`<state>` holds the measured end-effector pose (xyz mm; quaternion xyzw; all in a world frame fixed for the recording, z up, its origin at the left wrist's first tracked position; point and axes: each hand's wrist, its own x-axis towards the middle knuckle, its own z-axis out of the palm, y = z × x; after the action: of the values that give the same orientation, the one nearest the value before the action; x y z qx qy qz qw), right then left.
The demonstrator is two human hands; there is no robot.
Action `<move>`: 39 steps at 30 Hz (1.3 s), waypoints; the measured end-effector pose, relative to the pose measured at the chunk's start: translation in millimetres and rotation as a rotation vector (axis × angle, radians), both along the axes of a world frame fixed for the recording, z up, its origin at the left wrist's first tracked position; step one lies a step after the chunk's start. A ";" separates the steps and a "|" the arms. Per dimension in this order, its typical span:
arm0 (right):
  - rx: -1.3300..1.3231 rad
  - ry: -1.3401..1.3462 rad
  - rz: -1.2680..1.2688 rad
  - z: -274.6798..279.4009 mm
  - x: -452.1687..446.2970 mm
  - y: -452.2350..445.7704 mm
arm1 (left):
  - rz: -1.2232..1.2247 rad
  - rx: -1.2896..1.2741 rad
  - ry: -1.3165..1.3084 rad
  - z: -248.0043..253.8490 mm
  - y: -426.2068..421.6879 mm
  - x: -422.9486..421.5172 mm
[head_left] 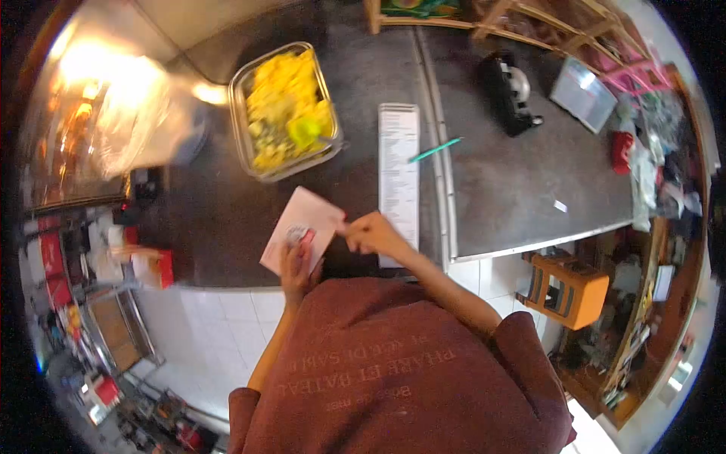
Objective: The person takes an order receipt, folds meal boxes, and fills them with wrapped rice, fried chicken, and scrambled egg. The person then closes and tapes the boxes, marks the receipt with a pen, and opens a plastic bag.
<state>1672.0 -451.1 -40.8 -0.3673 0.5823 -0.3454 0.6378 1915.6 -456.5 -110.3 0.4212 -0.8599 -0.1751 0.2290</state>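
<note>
A flat, pale pink paper piece [316, 209] with a small red and dark print is tilted over the near edge of the dark counter. My left hand [296, 265] grips its lower part, the fingers lying across the print. At its right corner my right hand [374, 234] is closed in a pinch; the fingertips are slightly blurred. Whether the paper piece is a folded box, a bag or a pad I cannot tell. Beyond it stands a clear rectangular container [249, 170] of yellow chopped food, with a bright green-yellow utensil [305, 131] in it.
Right of the container lies a long printed sheet [398, 166] with a teal pen [435, 150] across its edge. Farther right are a black tape dispenser [514, 94] and a grey tablet-like panel [583, 94]. A lit glass case [98, 129] stands left; an orange stool [582, 291] is below the counter.
</note>
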 end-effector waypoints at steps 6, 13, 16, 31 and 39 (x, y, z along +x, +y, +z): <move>0.017 0.174 0.084 -35.9 71.8 9.6 | 0.029 -0.113 0.060 1.5 2.0 -3.0; -0.123 0.247 0.212 -68.8 63.9 9.0 | 0.005 -0.098 -0.113 17.6 -0.1 -7.0; -0.266 0.847 0.293 -97.8 70.2 11.2 | -0.070 -0.018 -0.014 14.8 -13.0 2.9; -0.078 -0.329 -0.817 -33.3 52.7 72.4 | -0.265 0.154 -0.238 139.5 -27.9 -66.1; -0.227 -0.109 -1.468 -21.0 -130.0 140.5 | -0.639 0.242 -0.043 108.4 11.0 -155.3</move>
<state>1542.0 -310.6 -61.8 0.0700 0.6064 -0.7582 0.2292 1760.3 -445.5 -1.8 0.1584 -0.9260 -0.3297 0.0930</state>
